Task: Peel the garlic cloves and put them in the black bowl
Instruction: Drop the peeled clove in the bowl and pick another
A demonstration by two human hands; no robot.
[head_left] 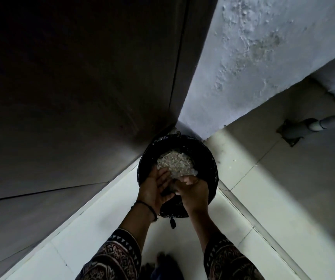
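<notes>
In a dim tiled corner, left hand (154, 186) straight-fingered, right hand (193, 193) curled, hold unclear, over bin (210, 158).

Bin (209, 158): black. Scraps (174, 162): pale straw-white. Sleeves (114, 257): dark maroon, geometric print, white triangle border. Wrist thread (148, 207): black. Floor (102, 215): white tiles. Wall (253, 47): blue-grey, blotched. Pipe (304, 128): grey.

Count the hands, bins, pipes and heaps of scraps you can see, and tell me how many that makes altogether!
Hands: 2 (left hand, right hand)
Black bin: 1
Grey pipe: 1
Heap of pale scraps, inside the bin: 1
Total: 5
</notes>
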